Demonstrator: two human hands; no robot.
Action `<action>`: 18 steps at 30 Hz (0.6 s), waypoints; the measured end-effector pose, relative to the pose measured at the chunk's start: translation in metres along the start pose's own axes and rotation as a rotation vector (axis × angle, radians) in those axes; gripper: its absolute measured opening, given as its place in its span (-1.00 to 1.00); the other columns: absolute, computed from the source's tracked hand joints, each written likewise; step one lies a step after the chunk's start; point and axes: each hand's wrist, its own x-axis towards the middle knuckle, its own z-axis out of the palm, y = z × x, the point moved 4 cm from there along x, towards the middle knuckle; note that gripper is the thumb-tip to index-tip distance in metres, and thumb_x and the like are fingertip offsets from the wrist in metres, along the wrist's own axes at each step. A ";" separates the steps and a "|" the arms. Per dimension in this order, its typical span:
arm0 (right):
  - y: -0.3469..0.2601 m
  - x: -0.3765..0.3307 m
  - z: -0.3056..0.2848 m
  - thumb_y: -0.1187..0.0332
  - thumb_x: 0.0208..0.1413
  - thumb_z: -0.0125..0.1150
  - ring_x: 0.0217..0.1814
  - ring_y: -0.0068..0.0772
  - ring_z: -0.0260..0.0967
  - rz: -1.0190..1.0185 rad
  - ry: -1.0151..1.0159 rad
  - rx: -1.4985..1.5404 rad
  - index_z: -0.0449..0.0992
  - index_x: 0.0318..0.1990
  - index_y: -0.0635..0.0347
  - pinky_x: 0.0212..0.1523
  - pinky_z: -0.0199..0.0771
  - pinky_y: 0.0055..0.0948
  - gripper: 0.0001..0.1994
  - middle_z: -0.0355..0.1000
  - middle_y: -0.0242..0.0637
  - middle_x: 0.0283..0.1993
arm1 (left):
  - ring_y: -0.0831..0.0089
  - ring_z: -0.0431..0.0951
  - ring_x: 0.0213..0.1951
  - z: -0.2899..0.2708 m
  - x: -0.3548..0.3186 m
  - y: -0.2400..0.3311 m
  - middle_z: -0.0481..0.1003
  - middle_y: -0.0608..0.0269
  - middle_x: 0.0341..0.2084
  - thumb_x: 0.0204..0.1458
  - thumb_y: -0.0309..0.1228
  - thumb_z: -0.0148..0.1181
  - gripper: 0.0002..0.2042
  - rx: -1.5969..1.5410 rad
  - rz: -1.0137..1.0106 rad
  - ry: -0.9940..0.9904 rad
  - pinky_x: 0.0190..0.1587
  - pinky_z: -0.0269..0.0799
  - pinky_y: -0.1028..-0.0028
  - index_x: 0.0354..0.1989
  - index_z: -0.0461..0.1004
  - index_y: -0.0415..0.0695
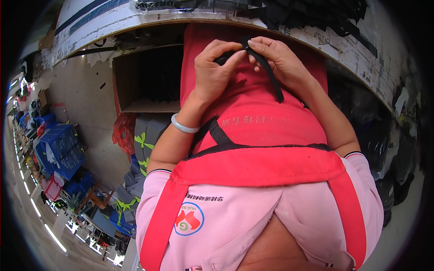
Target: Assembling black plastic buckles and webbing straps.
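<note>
A black strap (269, 73) is held between my two hands above the red apron (253, 131) on my lap. My left hand (213, 67) pinches it with thumb and forefinger, and a black loop shows inside that grip. With thumb and fingers, my right hand (276, 55) closes on the strap right beside the left fingertips. One loose end of the strap hangs down over the apron, below the right hand. Just where the fingertips meet, a small dark part of the strap is mostly covered.
A worn table (316, 40) crosses ahead, with a heap of black pieces (312, 16) on it. On the left stands an open cardboard box (147, 106) with dark contents. Beside it lie a red plastic bag (124, 133) and grey bundles tied with green strips (143, 141). Blue crates (63, 149) stand farther left.
</note>
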 end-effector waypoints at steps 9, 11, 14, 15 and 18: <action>-0.023 -0.015 0.018 0.44 0.13 0.24 -0.22 -0.71 0.36 -0.734 0.125 -0.551 0.56 -0.21 0.24 -0.24 0.36 -0.70 -0.89 0.42 -0.43 -0.17 | 0.47 0.52 -0.62 0.014 -0.008 -0.019 0.50 0.19 -0.52 0.12 -0.34 0.21 -0.76 -0.912 -0.732 -0.077 -0.67 0.38 0.59 -0.19 0.50 -0.29; -0.038 -0.033 0.035 0.47 0.16 0.20 -0.39 -0.76 0.33 -0.652 0.090 -0.436 0.55 -0.20 0.24 -0.41 0.29 -0.77 -0.90 0.45 -0.46 -0.26 | 0.50 0.53 -0.61 0.010 -0.006 -0.008 0.51 0.19 -0.57 0.09 -0.38 0.24 -0.76 -0.854 -0.676 -0.033 -0.67 0.36 0.61 -0.17 0.52 -0.30; -0.045 -0.037 0.033 0.44 0.17 0.20 -0.53 -0.78 0.29 -0.548 0.208 -0.463 0.55 -0.18 0.22 -0.52 0.27 -0.78 -0.89 0.45 -0.49 -0.39 | 0.55 0.52 -0.61 0.007 -0.002 -0.003 0.52 0.20 -0.59 0.07 -0.39 0.26 -0.76 -0.675 -0.600 0.034 -0.66 0.34 0.64 -0.18 0.54 -0.32; -0.043 -0.033 0.029 0.41 0.16 0.22 -0.59 -0.77 0.28 -0.447 0.260 -0.450 0.52 -0.23 0.25 -0.59 0.29 -0.76 -0.89 0.44 -0.48 -0.47 | 0.55 0.52 -0.61 0.007 -0.002 -0.004 0.52 0.20 -0.59 0.07 -0.39 0.26 -0.76 -0.676 -0.599 0.030 -0.66 0.34 0.64 -0.18 0.54 -0.32; -0.028 -0.027 0.017 0.37 0.14 0.25 -0.60 -0.77 0.29 -0.214 0.241 -0.432 0.48 -0.30 0.25 -0.63 0.31 -0.75 -0.86 0.44 -0.45 -0.47 | 0.57 0.54 -0.55 0.007 -0.005 -0.003 0.56 0.21 -0.49 0.07 -0.40 0.27 -0.77 -0.574 -0.546 0.042 -0.62 0.36 0.65 -0.17 0.55 -0.29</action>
